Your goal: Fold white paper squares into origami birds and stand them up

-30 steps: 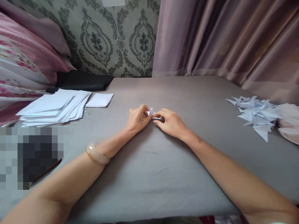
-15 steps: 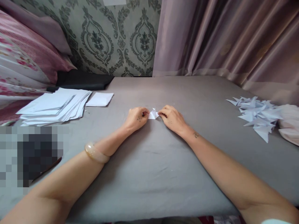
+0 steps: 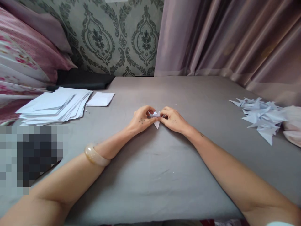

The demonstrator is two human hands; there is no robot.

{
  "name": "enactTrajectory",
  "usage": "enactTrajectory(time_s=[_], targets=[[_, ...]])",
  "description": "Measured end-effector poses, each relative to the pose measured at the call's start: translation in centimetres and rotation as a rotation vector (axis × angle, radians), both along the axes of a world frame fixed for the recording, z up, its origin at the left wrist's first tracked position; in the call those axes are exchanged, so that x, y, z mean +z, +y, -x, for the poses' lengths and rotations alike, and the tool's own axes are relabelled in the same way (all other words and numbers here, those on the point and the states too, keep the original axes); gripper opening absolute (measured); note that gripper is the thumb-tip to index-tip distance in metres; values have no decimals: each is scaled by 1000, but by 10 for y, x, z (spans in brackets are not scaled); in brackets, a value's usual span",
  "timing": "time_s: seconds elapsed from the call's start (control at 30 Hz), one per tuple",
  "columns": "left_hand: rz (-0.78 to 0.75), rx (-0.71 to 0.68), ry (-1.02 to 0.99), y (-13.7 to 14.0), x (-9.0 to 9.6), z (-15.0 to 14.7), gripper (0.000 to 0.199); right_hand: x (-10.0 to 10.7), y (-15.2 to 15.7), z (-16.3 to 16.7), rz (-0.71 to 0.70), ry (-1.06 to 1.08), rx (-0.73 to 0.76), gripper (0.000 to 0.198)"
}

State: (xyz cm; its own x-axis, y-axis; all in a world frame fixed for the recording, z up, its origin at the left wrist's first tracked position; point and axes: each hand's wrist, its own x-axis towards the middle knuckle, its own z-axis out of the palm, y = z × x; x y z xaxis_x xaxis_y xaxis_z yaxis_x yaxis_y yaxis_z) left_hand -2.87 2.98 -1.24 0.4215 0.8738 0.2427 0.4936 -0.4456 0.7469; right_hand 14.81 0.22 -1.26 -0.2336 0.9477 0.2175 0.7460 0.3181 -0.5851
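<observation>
A small white folded paper piece (image 3: 156, 125) is pinched between my two hands over the middle of the grey cloth. One pointed flap hangs down towards me, and smaller points stick up between my fingers. My left hand (image 3: 144, 119), with a pale bangle (image 3: 96, 156) on the forearm, has its thumb and fingers closed on the paper's left side. My right hand (image 3: 173, 119) grips the right side with thumb and fingertips. The fingertips of both hands nearly meet and hide part of the folds.
Stacks of white paper sheets (image 3: 54, 103) lie at the left, beside a smaller paper pile (image 3: 101, 99). Folded pointed paper shapes (image 3: 263, 116) are heaped at the right near a pinkish cloth (image 3: 293, 122). Behind are a black folded item (image 3: 84, 80) and a curtain (image 3: 188, 37).
My hands have drawn closer together. The paper has turned so that a point now hangs towards me, where a flat lower edge showed before.
</observation>
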Motion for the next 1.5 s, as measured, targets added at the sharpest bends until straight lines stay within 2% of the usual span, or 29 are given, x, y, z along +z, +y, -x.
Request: enactTrajectory(time_s=[0.1, 0.2, 0.33, 0.73, 0.83, 1.0, 1.1, 1.37, 1.5], targets=[[48, -45, -9, 1, -2, -1, 23, 1, 0, 0, 29, 23, 15, 10], [70, -37, -8, 2, -4, -2, 19, 3, -6, 0, 55, 112, -52, 10], [63, -28, 1, 2, -4, -3, 16, 7, -13, 2, 0, 173, -145, 13], [39, -6, 33, -4, 4, -4, 15, 4, -11, 8, 21, 200, -175, 13], [16, -8, 54, -5, 5, -4, 15, 7, -8, 10, 77, 217, -199, 13], [-24, 3, 101, -3, 3, -4, 17, 16, -6, 18, 121, 198, -253, 32], [-22, 3, 105, -3, 4, -4, 14, 18, -4, 20, 130, 172, -284, 30], [10, 12, 105, -3, 5, -4, 13, 24, 0, 14, 339, 242, -299, 26], [13, -4, 92, -3, 4, -4, 14, 27, 1, 15, 450, 363, -320, 14]])
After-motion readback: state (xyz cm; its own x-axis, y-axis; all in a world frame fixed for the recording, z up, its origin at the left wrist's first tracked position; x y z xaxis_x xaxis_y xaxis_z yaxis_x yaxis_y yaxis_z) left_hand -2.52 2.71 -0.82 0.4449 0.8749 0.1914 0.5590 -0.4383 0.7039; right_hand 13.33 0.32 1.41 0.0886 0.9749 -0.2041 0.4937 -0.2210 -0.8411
